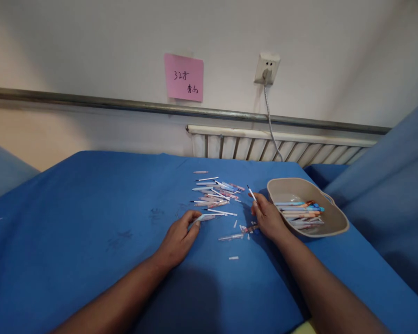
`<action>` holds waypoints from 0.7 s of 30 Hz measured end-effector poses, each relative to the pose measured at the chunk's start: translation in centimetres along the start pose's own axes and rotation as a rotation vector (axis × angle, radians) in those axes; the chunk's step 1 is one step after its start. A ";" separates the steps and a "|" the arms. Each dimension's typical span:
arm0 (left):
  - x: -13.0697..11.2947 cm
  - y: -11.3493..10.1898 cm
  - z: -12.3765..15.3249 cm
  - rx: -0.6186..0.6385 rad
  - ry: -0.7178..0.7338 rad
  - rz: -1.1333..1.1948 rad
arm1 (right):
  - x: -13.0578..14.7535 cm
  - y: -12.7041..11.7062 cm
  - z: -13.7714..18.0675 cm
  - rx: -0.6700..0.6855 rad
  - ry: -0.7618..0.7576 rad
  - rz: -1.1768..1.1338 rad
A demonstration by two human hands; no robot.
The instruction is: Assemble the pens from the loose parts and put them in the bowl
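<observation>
My left hand (181, 235) is closed, thumb and fingers pinching a pale blue pen barrel (196, 221) just above the blue cloth. Between the fingertips of my right hand (269, 217) is a thin white pen refill (251, 192), its dark tip pointing up and to the left. Beyond my left hand lies a loose pile of pen barrels (209, 198) and white refills (220, 212). Small white pieces (243, 228) and a clear pen barrel (231, 237) lie between the hands. A short white piece (233, 258) sits nearer to me.
A beige basket (337, 222) with several pens (299, 214) in it stands right of my right hand. Blue cloth (90, 208) covers the table. Behind are a radiator (244, 146), a rail (125, 103), a plugged-in socket (266, 68) and a pink note (184, 76).
</observation>
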State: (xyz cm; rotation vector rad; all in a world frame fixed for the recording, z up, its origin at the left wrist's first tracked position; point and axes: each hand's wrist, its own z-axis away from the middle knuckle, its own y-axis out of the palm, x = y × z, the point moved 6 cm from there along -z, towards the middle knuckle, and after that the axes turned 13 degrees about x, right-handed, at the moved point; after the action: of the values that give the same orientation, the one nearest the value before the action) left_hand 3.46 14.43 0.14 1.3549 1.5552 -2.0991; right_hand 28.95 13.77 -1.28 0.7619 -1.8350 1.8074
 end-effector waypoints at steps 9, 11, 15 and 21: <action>3.3 -1.7 -0.3 -0.278 -0.170 0.319 | -1.9 0.2 -0.2 -0.098 0.121 -0.065; 4.0 -1.2 -0.5 -0.273 -0.215 0.510 | -2.3 0.7 -0.3 -0.128 0.135 -0.120; 3.3 1.0 -0.9 -0.163 -0.166 0.783 | -1.8 2.6 -0.5 -0.139 0.116 -0.236; 1.8 2.4 -1.4 -0.037 -0.016 0.928 | 2.2 4.7 -0.1 -0.006 -0.079 -0.302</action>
State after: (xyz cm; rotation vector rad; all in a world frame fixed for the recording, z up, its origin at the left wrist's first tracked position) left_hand 4.72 15.21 -2.80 1.5997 0.6952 -1.4652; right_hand 24.15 13.67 -3.36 1.0593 -1.6660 1.5976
